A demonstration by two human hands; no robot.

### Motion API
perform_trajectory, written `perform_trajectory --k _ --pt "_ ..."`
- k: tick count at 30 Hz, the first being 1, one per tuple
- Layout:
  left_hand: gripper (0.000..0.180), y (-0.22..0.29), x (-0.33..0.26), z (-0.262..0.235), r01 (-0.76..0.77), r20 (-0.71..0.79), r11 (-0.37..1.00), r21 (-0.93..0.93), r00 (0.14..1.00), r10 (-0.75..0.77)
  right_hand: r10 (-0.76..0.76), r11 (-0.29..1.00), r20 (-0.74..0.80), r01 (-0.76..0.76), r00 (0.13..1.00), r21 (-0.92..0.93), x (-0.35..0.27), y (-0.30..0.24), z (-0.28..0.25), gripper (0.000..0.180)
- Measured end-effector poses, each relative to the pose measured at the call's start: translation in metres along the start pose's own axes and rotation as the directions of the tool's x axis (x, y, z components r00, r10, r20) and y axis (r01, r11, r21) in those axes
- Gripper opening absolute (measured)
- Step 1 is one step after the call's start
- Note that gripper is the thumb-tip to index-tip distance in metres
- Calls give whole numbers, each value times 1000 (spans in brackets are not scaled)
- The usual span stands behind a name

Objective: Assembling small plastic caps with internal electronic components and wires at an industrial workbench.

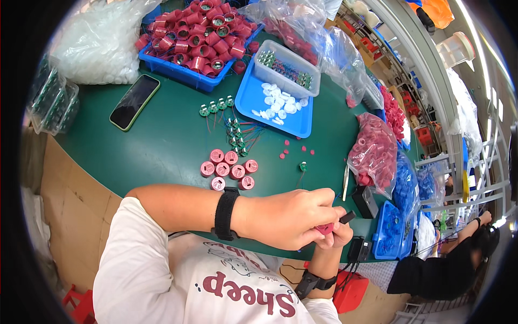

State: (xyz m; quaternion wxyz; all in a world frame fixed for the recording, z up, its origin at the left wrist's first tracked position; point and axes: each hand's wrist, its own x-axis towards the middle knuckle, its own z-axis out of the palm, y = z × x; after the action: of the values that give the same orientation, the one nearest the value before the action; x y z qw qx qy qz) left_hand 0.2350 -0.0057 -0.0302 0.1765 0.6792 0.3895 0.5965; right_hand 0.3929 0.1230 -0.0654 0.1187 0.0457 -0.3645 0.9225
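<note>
My left hand [302, 218], its wrist in a black strap, reaches across in front of me. Its fingers are closed round a small dark-red plastic cylinder [324, 229]. My right hand [341, 235], partly behind the left, is closed against the same cylinder. A short black bar-shaped piece [348, 217] sticks out beside the right fingers; its kind is not clear. On the green table [178, 140], left of my hands, stands a group of pink-red round caps [222, 169] with slots in their tops. Beyond them are rows of small green circuit boards [235, 132] with thin wires. One board [303, 167] lies apart.
At the back, a blue bin [202, 82] is heaped with red cylinders. A blue tray [249, 97] holds white discs and a clear box of boards. A phone [135, 102] lies left; tweezers [345, 182] and a bag of red parts [373, 154] lie right. Someone in black [440, 275] is farther right.
</note>
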Motion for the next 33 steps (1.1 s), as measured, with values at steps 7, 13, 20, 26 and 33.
perform_trajectory --k 7,13,20,26,33 --pt "20 -2 -6 5 -38 -20 995 -97 999 36 -18 999 -10 18 1000 -31 -5 2 2 15" --pt "24 -10 -10 13 -48 7 983 175 999 47 -4 909 -193 -77 981 -411 -12 -18 9 17" --pt "36 -53 -17 32 162 75 871 464 972 -221 -112 225 -508 -476 854 -850 4 -12 34 16" --pt "22 -77 -41 47 534 0 840 100 844 -536 -281 420 -366 -229 887 -878 -7 -27 26 16" --pt "28 -89 -51 48 424 -20 859 287 899 -437 -455 768 -36 371 890 -523 5 11 5 53"
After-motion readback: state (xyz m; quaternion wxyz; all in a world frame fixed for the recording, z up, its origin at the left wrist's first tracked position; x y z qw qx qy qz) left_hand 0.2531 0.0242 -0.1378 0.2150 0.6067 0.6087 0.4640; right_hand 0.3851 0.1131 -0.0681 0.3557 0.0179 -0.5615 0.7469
